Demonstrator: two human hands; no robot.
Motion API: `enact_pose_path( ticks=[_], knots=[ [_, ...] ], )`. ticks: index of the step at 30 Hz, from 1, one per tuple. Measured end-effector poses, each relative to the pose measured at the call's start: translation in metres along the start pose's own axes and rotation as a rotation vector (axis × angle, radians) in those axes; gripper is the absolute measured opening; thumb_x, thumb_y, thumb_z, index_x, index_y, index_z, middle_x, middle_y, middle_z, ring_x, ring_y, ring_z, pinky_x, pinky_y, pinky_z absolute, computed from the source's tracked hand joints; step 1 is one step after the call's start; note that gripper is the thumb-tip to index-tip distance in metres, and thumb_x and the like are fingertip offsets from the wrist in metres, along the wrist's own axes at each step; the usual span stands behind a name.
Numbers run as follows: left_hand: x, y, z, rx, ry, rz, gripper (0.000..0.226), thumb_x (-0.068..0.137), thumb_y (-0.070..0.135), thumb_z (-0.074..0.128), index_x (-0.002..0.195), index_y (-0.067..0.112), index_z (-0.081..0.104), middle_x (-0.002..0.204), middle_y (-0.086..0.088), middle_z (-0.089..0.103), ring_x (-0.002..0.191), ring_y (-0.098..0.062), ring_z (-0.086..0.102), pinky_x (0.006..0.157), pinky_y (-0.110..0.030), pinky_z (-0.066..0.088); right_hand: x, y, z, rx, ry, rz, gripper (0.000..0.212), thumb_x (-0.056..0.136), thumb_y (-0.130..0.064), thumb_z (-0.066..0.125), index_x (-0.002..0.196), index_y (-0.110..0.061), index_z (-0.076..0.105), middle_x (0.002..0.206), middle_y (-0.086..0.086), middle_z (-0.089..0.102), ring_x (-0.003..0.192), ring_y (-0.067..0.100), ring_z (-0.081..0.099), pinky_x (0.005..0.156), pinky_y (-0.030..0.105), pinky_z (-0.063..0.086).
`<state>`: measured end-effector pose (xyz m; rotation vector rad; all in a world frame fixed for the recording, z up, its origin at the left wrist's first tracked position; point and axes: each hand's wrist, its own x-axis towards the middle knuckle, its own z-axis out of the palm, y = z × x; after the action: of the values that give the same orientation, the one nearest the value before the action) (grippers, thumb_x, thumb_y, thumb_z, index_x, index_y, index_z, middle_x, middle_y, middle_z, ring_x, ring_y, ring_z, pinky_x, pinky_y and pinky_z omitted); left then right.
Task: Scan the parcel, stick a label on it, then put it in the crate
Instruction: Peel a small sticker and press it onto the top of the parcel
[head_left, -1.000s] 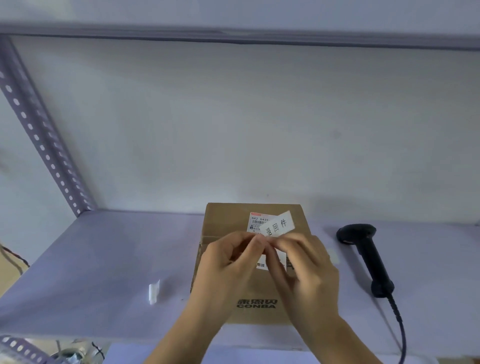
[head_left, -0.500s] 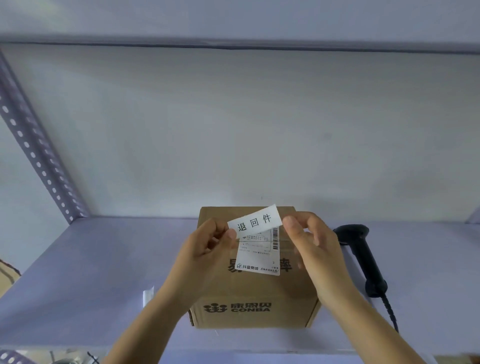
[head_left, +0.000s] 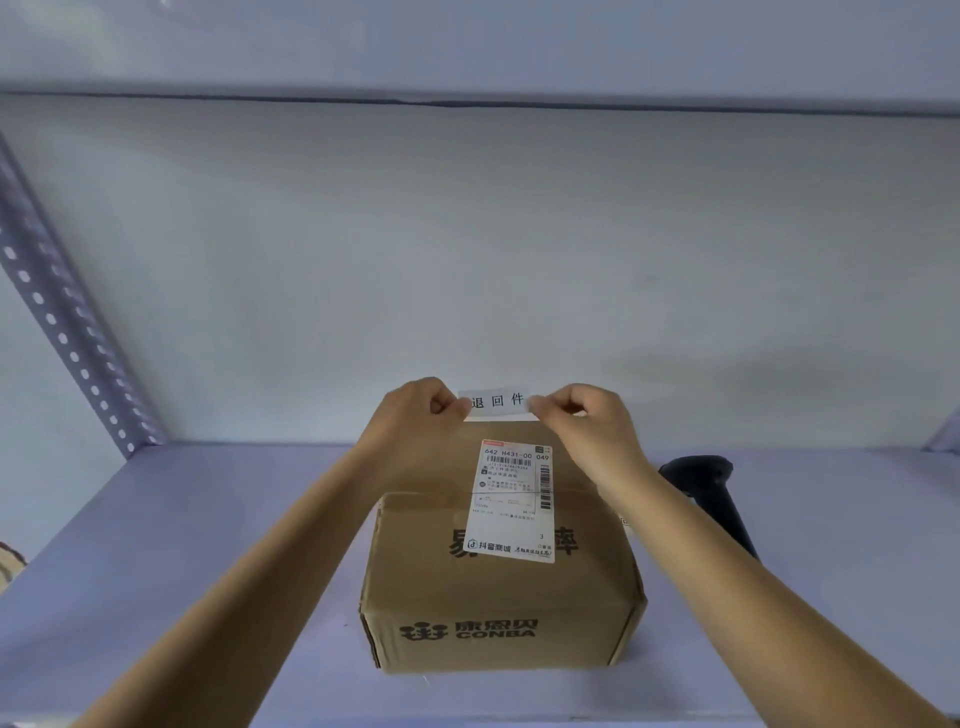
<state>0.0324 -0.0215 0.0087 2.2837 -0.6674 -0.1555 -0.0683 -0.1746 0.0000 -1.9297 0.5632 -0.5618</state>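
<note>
**Head view: label held over parcel, both hands engaged**

Item 1. Parcel (head_left: 501, 587): brown cardboard box, resting flat on the shelf (head_left: 182, 545), centred in the lower half of the view. Front face printed "CONBA" with a logo. Top face carries a white shipping slip (head_left: 511, 501) with barcodes, running from the far part of the top toward the near edge and covering part of the large printed characters beneath it.

Item 2. Label (head_left: 497, 401): small white strip with three black characters, held level and stretched out above the far edge of the parcel. Whether it touches the cardboard cannot be told from this angle.

Item 3. Left hand (head_left: 415, 421): fingers curled in, thumb and forefinger pinching the label's left end. Forearm reaches in from the lower left, crossing over the parcel's left side.

Item 4. Right hand (head_left: 584, 423): fingers curled in, thumb and forefinger pinching the label's right end. Forearm reaches in from the lower right.

Item 5. Scanner (head_left: 714, 493): black handheld unit, lying on the shelf just right of the parcel, partly hidden behind the right forearm.

Item 6. Shelf upright (head_left: 67, 338): perforated metal strut, slanting along the left side, meeting the shelf at its back left corner.

Item 7. Back wall (head_left: 467, 249): plain, pale.
</note>
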Motion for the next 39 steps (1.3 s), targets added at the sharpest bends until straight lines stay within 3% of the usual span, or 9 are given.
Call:
enact_pose_path(
  ticks=[4, 6, 9, 14, 19, 24, 30, 39],
  knots=[
    [0.036, -0.007, 0.01, 0.153, -0.136, -0.036, 0.025, 0.095, 0.03, 0.053, 0.079, 0.012, 0.057, 0.077, -0.006, 0.058, 0.057, -0.021, 0.038, 0.05, -0.026, 0.027, 0.03, 0.015, 0.013, -0.344, -0.053, 0.061, 0.021, 0.089, -0.039, 0.06, 0.081, -0.02, 0.063, 0.083, -0.007, 0.062, 0.083, 0.017, 0.06, 0.069, 0.03, 0.042],
    [0.046, -0.012, 0.015, 0.203, -0.198, -0.054, 0.029, 0.095, 0.03, 0.054, 0.072, 0.011, 0.051, 0.071, -0.01, 0.047, 0.055, -0.02, 0.032, 0.049, -0.026, 0.023, 0.034, 0.019, 0.017, -0.441, -0.07, 0.087, 0.02, 0.091, -0.04, 0.056, 0.084, -0.022, 0.06, 0.087, -0.007, 0.062, 0.085, 0.017, 0.059, 0.067, 0.029, 0.039],
    [0.053, -0.017, 0.019, 0.242, -0.24, -0.084, 0.046, 0.095, 0.03, 0.055, 0.055, 0.013, 0.039, 0.055, -0.003, 0.032, 0.048, -0.017, 0.027, 0.048, -0.026, 0.02, 0.033, 0.016, 0.021, -0.513, -0.074, 0.11, 0.02, 0.092, -0.037, 0.053, 0.084, -0.021, 0.06, 0.091, -0.004, 0.067, 0.083, 0.018, 0.06, 0.063, 0.029, 0.038],
    [0.06, -0.017, 0.02, 0.302, -0.277, -0.094, 0.053, 0.094, 0.029, 0.056, 0.05, 0.015, 0.031, 0.051, 0.0, 0.028, 0.046, -0.016, 0.026, 0.048, -0.025, 0.019, 0.03, 0.011, 0.024, -0.583, -0.069, 0.138, 0.031, 0.092, -0.03, 0.053, 0.102, -0.007, 0.071, 0.102, 0.006, 0.074, 0.096, 0.025, 0.068, 0.058, 0.028, 0.036],
    [0.062, -0.018, 0.022, 0.324, -0.271, -0.083, 0.051, 0.093, 0.028, 0.057, 0.051, 0.014, 0.03, 0.052, 0.0, 0.031, 0.046, -0.014, 0.027, 0.047, -0.024, 0.02, 0.031, 0.012, 0.028, -0.634, -0.078, 0.141, 0.024, 0.091, -0.03, 0.053, 0.085, -0.011, 0.068, 0.1, 0.005, 0.074, 0.095, 0.024, 0.068, 0.052, 0.024, 0.032],
    [0.063, -0.018, 0.024, 0.353, -0.265, -0.088, 0.045, 0.093, 0.029, 0.057, 0.056, 0.013, 0.037, 0.054, 0.0, 0.037, 0.048, -0.013, 0.032, 0.047, -0.024, 0.023, 0.031, 0.011, 0.028, -0.65, -0.063, 0.132, 0.026, 0.09, -0.03, 0.053, 0.097, -0.011, 0.071, 0.098, 0.003, 0.073, 0.093, 0.023, 0.067, 0.059, 0.028, 0.037],
    [0.062, -0.017, 0.027, 0.364, -0.251, -0.096, 0.047, 0.093, 0.029, 0.057, 0.055, 0.014, 0.033, 0.054, 0.001, 0.034, 0.047, -0.012, 0.03, 0.045, -0.024, 0.021, 0.031, 0.014, 0.03, -0.697, -0.066, 0.103, 0.021, 0.09, -0.032, 0.053, 0.076, -0.019, 0.06, 0.094, 0.0, 0.07, 0.088, 0.021, 0.066, 0.058, 0.027, 0.038],
    [0.057, -0.014, 0.027, 0.393, -0.221, -0.11, 0.048, 0.092, 0.029, 0.056, 0.055, 0.014, 0.029, 0.055, 0.001, 0.031, 0.048, -0.013, 0.029, 0.045, -0.024, 0.022, 0.034, 0.019, 0.034, -0.742, -0.058, 0.087, 0.023, 0.09, -0.037, 0.053, 0.078, -0.019, 0.061, 0.095, -0.001, 0.067, 0.087, 0.022, 0.065, 0.062, 0.03, 0.041]
  ],
)
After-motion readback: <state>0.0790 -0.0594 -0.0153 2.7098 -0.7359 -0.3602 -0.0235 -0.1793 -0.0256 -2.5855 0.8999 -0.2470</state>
